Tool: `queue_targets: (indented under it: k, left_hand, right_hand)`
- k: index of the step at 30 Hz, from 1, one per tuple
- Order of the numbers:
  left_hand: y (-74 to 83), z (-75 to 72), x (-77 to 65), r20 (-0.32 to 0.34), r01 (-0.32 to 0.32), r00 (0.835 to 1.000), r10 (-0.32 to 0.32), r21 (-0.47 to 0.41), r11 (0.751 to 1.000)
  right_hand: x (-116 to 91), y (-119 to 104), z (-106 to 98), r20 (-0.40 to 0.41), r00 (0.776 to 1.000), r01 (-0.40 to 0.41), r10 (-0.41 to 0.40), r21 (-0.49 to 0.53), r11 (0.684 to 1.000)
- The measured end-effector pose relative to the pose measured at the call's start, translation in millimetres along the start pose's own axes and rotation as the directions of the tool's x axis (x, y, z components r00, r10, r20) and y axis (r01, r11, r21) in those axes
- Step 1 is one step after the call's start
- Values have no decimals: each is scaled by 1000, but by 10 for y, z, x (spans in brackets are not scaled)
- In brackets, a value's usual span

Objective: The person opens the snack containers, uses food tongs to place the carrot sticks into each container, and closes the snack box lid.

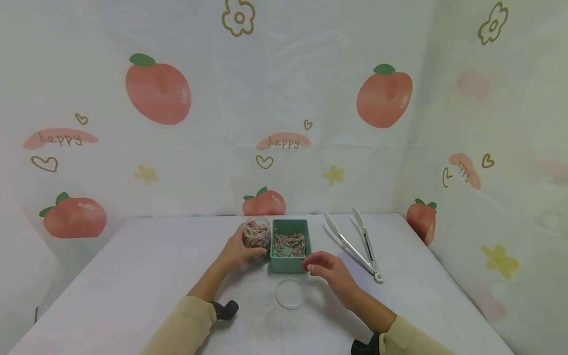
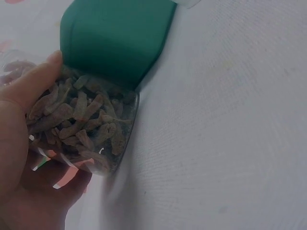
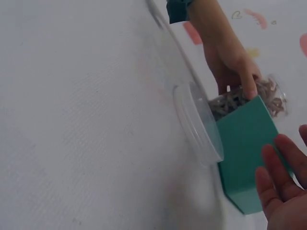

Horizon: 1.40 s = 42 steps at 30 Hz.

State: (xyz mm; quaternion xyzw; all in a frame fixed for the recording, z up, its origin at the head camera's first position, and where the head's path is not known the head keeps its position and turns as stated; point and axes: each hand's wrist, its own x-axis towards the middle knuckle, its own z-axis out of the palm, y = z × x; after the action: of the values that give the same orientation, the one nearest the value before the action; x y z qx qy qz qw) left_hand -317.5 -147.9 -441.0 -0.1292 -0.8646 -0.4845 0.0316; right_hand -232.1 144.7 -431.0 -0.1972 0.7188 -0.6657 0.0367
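A clear plastic jar [image 1: 257, 233] full of small brownish dried pieces stands against the left side of a green rectangular box [image 1: 288, 265]. My left hand [image 1: 240, 250] grips the jar, thumb in front and fingers around the far side; the left wrist view shows the dried pieces [image 2: 81, 115] through its wall. More dried pieces [image 1: 290, 245] lie inside the box. My right hand [image 1: 330, 271] is beside the box's front right corner, fingers loosely bent with nothing in them. In the right wrist view its fingers [image 3: 283, 167] are close to the box; whether they touch it I cannot tell.
A round clear lid [image 1: 290, 294] lies on the white table [image 1: 146, 276] in front of the box. White-tipped metal tongs [image 1: 357, 253] lie spread on the right, beyond my right hand. A patterned wall covering [image 1: 213, 148] rises behind the table.
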Motion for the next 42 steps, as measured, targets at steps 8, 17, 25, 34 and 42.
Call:
queue_targets:
  k: [8, 17, 25, 34, 42]
  left_hand:
    - [5, -2, -3, 7, 3, 1000, -3, -7, 1000]
    - [-12, 2, 5, 11, 11, 1000, -11, -15, 1000]
    - [-8, -1, 16, 11, 18, 1000, -18, -2, 1000]
    - [-36, 4, 22, 9, 21, 1000, -21, -1, 1000]
    - [-33, 8, 22, 7, 17, 1000, -17, -19, 1000]
  right_hand:
    - [10, 37, 104, 47, 995, -81, 86, -107, 991]
    - [47, 84, 208, 105, 991, -39, 79, -334, 942]
    - [66, 46, 259, 184, 966, -59, 181, -526, 848]
    - [80, 73, 297, 330, 930, 138, 164, -724, 676]
    - [55, 93, 312, 344, 930, 203, 130, -773, 601]
